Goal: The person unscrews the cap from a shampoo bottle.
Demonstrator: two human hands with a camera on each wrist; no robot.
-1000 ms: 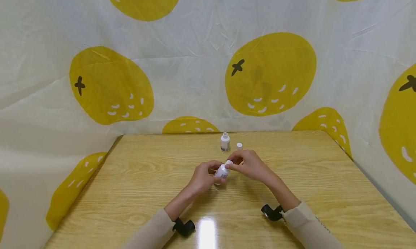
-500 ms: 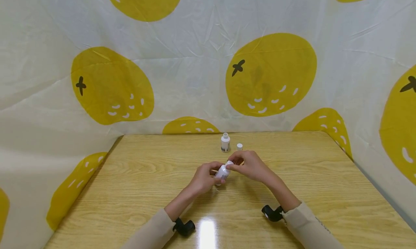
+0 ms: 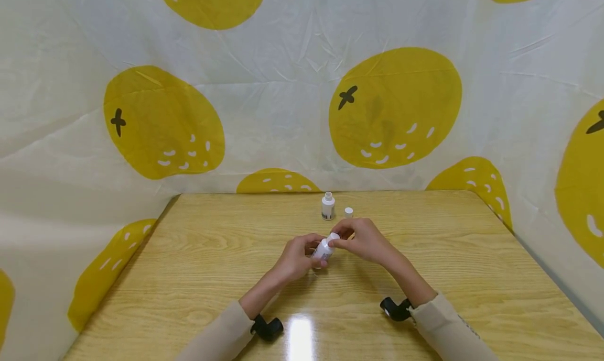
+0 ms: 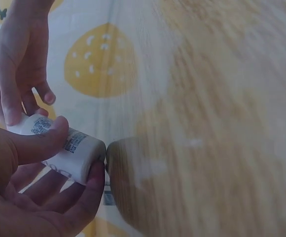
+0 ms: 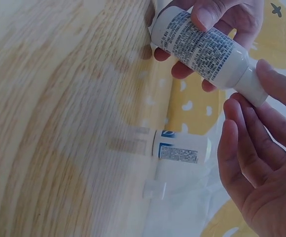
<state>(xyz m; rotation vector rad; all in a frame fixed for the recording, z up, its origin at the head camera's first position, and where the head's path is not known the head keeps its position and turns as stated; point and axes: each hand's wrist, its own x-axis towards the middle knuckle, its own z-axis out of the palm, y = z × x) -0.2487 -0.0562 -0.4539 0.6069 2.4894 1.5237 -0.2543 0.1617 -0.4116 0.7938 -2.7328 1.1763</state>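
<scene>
A small white bottle (image 5: pixel 202 47) with printed label text is tilted over the table, its cap end up and to the right in the head view. My left hand (image 3: pixel 294 257) grips its body, thumb on one side and fingers round the other. My right hand (image 3: pixel 362 240) pinches the white cap (image 5: pixel 251 86) at the neck between thumb and fingers. In the left wrist view, the bottle's base (image 4: pixel 96 158) is close to the tabletop; whether it touches cannot be told. The right hand's fingers hide part of the cap.
Behind the hands, a second white bottle (image 3: pixel 327 207) stands upright without a cap. A loose white cap (image 3: pixel 348 212) sits on the wooden table (image 3: pixel 212 235) to its right. A cloth with yellow fruit shapes (image 3: pixel 278 115) hangs along the table's back and sides.
Both hands keep their hold on the bottle and cap in almost the same place. The view has shifted very slightly; the standing bottle and loose cap have not moved on the table.
</scene>
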